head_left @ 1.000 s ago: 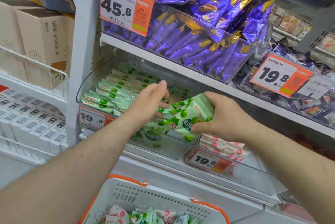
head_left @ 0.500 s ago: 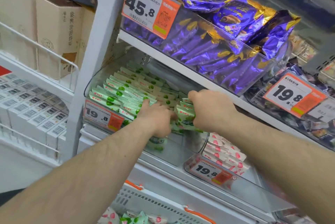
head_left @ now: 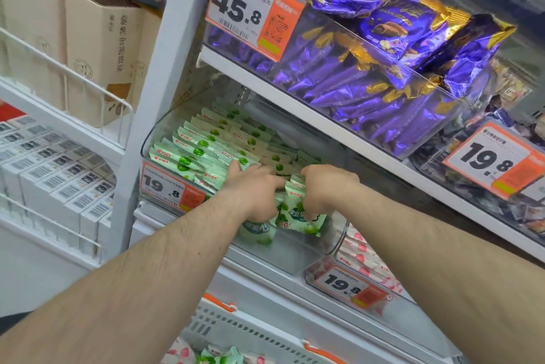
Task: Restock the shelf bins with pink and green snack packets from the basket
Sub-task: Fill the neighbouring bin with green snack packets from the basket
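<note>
A clear shelf bin (head_left: 146,148) holds rows of upright green snack packets (head_left: 203,154). Both my hands are inside its front right part. My right hand (head_left: 326,185) grips the tops of a bunch of green packets (head_left: 299,216), which stand against the bin's front wall. My left hand (head_left: 255,191) curls over more green packets (head_left: 259,231) just to the left, its fingertips meeting the right hand's bunch. To the right, a second clear bin (head_left: 342,238) holds pink packets (head_left: 364,263). The white basket (head_left: 236,325) with orange trim sits at the bottom, with pink (head_left: 180,353) and green packets (head_left: 219,357) in it.
The shelf above (head_left: 295,98) overhangs the green bin and carries a bin of purple wrappers (head_left: 368,69). Orange price tags hang on the bin fronts. Left of the white upright post (head_left: 165,69) are cardboard boxes behind a wire rail and rows of white cartons.
My right hand has carried the bunch of green packets from in front of the shelf into the bin and lowered it. My left hand has closed in beside it. The view moved closer.
</note>
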### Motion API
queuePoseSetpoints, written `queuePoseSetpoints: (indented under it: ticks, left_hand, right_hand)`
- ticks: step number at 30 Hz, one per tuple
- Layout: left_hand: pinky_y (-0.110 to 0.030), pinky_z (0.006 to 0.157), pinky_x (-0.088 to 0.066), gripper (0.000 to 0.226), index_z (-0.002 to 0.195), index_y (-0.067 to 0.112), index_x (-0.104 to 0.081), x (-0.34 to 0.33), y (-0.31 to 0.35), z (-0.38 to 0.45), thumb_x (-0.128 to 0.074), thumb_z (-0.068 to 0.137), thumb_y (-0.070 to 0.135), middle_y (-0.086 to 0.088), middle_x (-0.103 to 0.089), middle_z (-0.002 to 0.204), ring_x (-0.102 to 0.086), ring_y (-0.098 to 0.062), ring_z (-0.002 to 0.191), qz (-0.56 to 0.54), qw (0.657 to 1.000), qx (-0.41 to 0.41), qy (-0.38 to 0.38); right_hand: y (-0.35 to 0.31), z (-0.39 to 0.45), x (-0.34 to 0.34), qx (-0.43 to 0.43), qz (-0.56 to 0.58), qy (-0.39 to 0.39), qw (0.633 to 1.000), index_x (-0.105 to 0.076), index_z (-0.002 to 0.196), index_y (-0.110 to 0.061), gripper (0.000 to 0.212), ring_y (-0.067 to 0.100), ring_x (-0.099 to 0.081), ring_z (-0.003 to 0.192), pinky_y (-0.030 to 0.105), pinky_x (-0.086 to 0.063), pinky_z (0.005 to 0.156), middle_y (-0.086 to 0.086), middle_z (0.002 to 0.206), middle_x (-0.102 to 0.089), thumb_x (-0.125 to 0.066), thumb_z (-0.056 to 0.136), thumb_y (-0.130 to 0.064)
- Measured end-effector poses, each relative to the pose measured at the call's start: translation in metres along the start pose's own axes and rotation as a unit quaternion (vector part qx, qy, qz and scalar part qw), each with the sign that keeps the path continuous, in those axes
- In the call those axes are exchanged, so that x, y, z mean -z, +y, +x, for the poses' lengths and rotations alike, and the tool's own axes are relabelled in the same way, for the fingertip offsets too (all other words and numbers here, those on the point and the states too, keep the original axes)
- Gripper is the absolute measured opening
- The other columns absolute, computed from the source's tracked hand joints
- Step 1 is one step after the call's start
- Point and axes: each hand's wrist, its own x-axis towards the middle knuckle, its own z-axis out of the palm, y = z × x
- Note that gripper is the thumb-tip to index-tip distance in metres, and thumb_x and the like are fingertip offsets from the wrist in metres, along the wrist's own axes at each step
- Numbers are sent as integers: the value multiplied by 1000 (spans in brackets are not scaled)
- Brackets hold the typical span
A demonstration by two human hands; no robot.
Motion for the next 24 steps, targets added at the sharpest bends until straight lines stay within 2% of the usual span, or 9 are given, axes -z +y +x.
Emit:
queuePoseSetpoints:
  ticks: [2,5,7,10,12,14,16,18,24]
  left_hand:
    - [-52,106,-18,57,135,47,-42,0,-1,0,-57,83,30,3,-36,147,-29,-18,137,-7,1000,-6,0]
    - [-51,103,-18,57,133,52,-41,-2,-1,1,-57,81,35,4,-38,145,-30,-17,135,-9,1000,-15,-2]
    - [-50,101,-18,57,133,53,-40,-3,-2,2,-58,80,44,5,-38,145,-31,-17,134,-9,1000,-22,0]
    - [-50,101,-19,66,136,54,-32,-5,-5,2,-59,76,54,6,-39,146,-33,-17,134,-12,1000,-28,5]
    - [-50,103,-18,78,143,50,-23,-4,-5,0,-60,74,55,6,-37,150,-31,-17,137,-17,1000,-25,4]
    - [-50,109,-17,87,148,43,-18,-3,-5,-1,-59,73,53,6,-34,154,-29,-17,140,-23,1000,-16,7]
    - [-51,112,-15,90,150,35,-18,-2,-4,-3,-59,72,51,4,-34,154,-28,-16,141,-31,999,-6,8]
    - [-51,112,-14,89,150,32,-22,-2,-3,-3,-58,71,51,4,-35,154,-28,-15,141,-33,999,-6,6]
    - [-54,114,-10,82,148,29,-29,-3,-1,-3,-59,75,51,6,-29,156,-24,-14,143,-23,1000,-14,4]
  right_hand:
    - [2,10,-4,-9,-10,-25,1000,-51,127,-21,66,24,-59,93,35,-47,75,-2,108,-62,-83,71,-35]
    - [1,20,-19,7,-23,-24,999,-54,119,-19,55,22,-60,88,35,-42,70,-2,101,-61,-80,73,-32]
    - [-2,25,-33,36,-31,-18,999,-57,115,-19,48,21,-60,85,34,-45,73,-2,97,-61,-78,73,-29]
    - [-6,30,-48,52,-44,0,998,-54,122,-21,54,21,-59,91,35,-47,80,-1,101,-62,-74,73,-27]
    - [-5,30,-51,47,-93,51,993,-51,127,-22,65,24,-55,106,38,-41,90,2,113,-60,-78,70,-35]
    - [-3,27,-51,34,-118,125,984,-49,129,-18,75,27,-52,115,37,-40,88,5,122,-57,-84,66,-38]
    - [-2,23,-54,21,-57,140,988,-49,128,-13,71,29,-59,111,35,-44,78,8,123,-56,-85,70,-29]
    - [-4,20,-61,11,9,114,993,-50,128,-9,67,31,-62,108,35,-49,77,12,122,-55,-83,72,-28]
    - [-13,31,-68,-47,103,115,987,-56,126,-4,51,36,-61,107,33,-45,73,18,120,-53,-74,80,-17]
